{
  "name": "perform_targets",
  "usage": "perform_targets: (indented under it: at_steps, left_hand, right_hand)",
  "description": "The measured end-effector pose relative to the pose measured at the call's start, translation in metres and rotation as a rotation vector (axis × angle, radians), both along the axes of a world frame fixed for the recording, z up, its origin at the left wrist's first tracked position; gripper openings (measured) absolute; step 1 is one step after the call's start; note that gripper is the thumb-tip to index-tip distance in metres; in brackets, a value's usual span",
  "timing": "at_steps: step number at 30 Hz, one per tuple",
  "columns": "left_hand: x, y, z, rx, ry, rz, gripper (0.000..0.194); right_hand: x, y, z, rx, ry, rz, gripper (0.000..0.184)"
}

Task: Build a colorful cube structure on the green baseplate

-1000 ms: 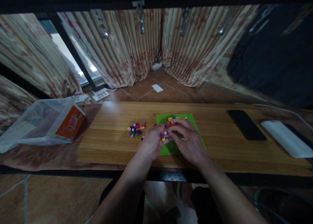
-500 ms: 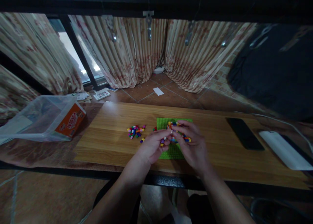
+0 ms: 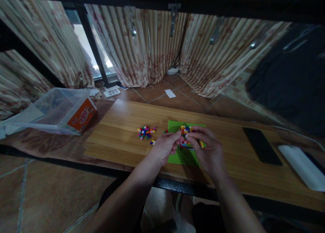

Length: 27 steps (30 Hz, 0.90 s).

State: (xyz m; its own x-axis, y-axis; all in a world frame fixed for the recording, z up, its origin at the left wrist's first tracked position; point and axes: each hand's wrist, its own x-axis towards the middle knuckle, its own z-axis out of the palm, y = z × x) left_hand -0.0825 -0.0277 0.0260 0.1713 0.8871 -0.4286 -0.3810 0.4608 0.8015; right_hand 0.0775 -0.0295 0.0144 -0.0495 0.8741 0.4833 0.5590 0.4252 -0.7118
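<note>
A green studded baseplate (image 3: 175,159) lies on the wooden table in front of me. Coloured toy bricks (image 3: 186,128) stand on its upper part, partly covered by my hands. My left hand (image 3: 168,145) is closed over the plate's left side, its thumb and fingers pinched on a small toy brick mostly hidden by the fingertips. Opposite it, my right hand (image 3: 209,147) curls over the built bricks, thumb and forefinger closed near the left fingertips. What sits between those right fingers is too small to make out. Left of the plate lies a pile of loose bricks (image 3: 145,133).
A clear plastic bin (image 3: 54,116) with an orange label stands on the left. At the right lie a black phone-like slab (image 3: 262,145) and a white oblong object (image 3: 302,167). Under them runs the wooden tabletop (image 3: 114,138). Curtains hang beyond the table.
The view has turned, so everything sits further right. Both hands stay close together over the baseplate. Purple and yellow bricks seen at my left fingers earlier are now out of sight.
</note>
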Motion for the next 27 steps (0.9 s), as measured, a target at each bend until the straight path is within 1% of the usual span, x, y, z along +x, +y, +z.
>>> perform_targets:
  at_steps: [3,4,6,8,11,14,19,24,27]
  left_hand:
    - [0.002,0.006,-0.01,0.123,0.283,0.103,0.024]
    - [0.002,0.008,-0.014,0.175,0.371,0.116,0.021]
    - [0.004,0.01,-0.021,0.249,0.488,0.1,0.019]
    - [0.006,0.011,-0.025,0.269,0.525,0.065,0.02]
    - [0.008,0.011,-0.026,0.281,0.549,0.045,0.022]
    - [0.009,0.009,-0.023,0.31,0.606,0.017,0.022]
    - [0.009,0.005,-0.016,0.361,0.668,-0.045,0.025]
    - [0.009,0.001,-0.011,0.398,0.72,-0.084,0.028]
    - [0.01,-0.001,-0.01,0.417,0.736,-0.084,0.029]
  right_hand:
    - [0.005,0.003,-0.003,-0.038,0.001,-0.123,0.018]
    - [0.006,0.004,-0.004,-0.053,-0.004,-0.144,0.019]
    - [0.006,0.005,-0.006,-0.082,-0.036,-0.14,0.019]
    - [0.005,0.005,-0.009,-0.097,-0.08,-0.107,0.018]
    - [0.003,0.006,-0.013,-0.095,-0.123,-0.072,0.017]
    - [0.002,0.008,-0.018,-0.089,-0.133,-0.077,0.016]
    - [0.001,0.012,-0.022,-0.117,-0.09,-0.109,0.015]
    - [-0.002,0.011,-0.021,-0.126,-0.085,-0.13,0.015]
    - [-0.002,0.011,-0.019,-0.116,-0.079,-0.127,0.016]
